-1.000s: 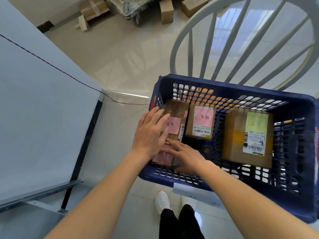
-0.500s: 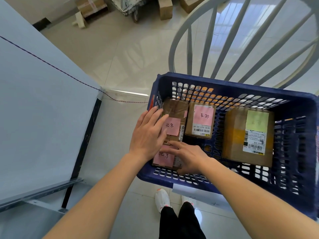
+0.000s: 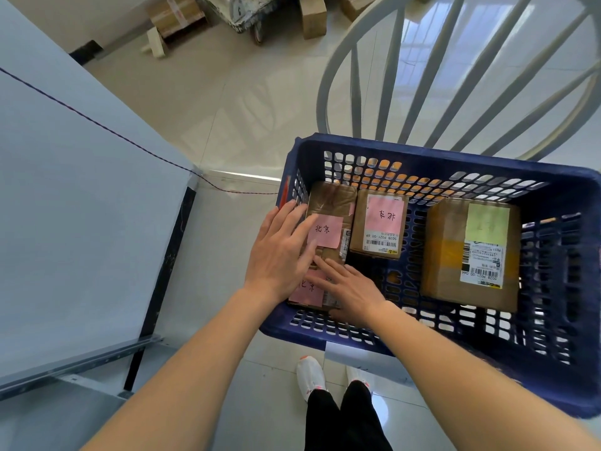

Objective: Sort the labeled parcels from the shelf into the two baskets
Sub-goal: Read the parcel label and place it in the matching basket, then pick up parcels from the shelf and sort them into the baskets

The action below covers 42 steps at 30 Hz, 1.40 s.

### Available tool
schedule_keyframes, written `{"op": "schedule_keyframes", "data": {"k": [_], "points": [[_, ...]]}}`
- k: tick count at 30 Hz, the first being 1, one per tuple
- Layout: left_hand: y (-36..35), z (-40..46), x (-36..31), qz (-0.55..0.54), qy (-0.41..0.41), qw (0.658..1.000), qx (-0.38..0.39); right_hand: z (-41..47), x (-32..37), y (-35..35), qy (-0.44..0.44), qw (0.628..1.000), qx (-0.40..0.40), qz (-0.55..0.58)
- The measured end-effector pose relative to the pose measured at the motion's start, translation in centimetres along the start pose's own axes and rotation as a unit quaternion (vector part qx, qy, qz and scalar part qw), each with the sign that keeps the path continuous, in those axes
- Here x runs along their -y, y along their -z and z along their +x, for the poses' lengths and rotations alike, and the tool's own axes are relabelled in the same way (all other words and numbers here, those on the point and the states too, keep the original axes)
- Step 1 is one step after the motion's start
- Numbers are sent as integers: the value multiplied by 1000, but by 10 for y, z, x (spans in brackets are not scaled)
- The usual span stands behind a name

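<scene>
1. Parcels sit inside the blue basket (image 3: 432, 157); my left hand (image 3: 279, 255) lies flat, fingers straight and spread, on the pink-labelled parcel (image 3: 328, 203) by the left wall.
2. My right hand (image 3: 351, 288) rests with extended fingers on the near pink-labelled parcel (image 3: 305, 294), which my hands mostly cover.
3. Risk: neither hand grips anything, so pressing off-centre could tilt the near parcel against its neighbour, and fingers dragging over a paper note could peel or crease it, leaving the label unreadable.
4. Risk: the green-labelled parcel (image 3: 471, 252) shares this basket with pink ones; I judge a mis-sort possible but cannot read its note.
5. Materials: parcels are brown cardboard, glossy with tape, box-shaped; a third pink-labelled parcel (image 3: 379, 222) carries a printed barcode label.
6. Basket walls are rigid perforated plastic; it rests on a white spindle chair (image 3: 357, 92) over glossy tile.
</scene>
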<state>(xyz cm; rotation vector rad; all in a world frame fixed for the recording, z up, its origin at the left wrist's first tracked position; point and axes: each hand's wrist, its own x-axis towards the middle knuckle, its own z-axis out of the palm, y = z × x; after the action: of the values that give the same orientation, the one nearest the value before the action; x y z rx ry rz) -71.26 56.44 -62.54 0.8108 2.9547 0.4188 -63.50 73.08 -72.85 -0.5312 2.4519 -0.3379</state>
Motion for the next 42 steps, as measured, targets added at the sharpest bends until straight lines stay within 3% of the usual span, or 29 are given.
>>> {"op": "schedule_keyframes", "data": {"k": [6, 18, 28, 35, 42], "points": [[-4, 1, -1, 18, 3, 1000, 4, 6, -13, -7, 0, 1000, 12, -26], [15, -20, -12, 25, 41, 998, 37, -11, -4, 2, -35, 999, 8, 36], [95, -48, -41, 34, 96, 994, 43, -117, -17, 121, -105, 992, -65, -29], [203, -80, -68, 32, 138, 990, 6, -177, 59, 234, -90, 980, -155, -86], [352, -182, -99, 68, 191, 974, -101, -260, 205, 321, -21, 955, -261, -139]]}}
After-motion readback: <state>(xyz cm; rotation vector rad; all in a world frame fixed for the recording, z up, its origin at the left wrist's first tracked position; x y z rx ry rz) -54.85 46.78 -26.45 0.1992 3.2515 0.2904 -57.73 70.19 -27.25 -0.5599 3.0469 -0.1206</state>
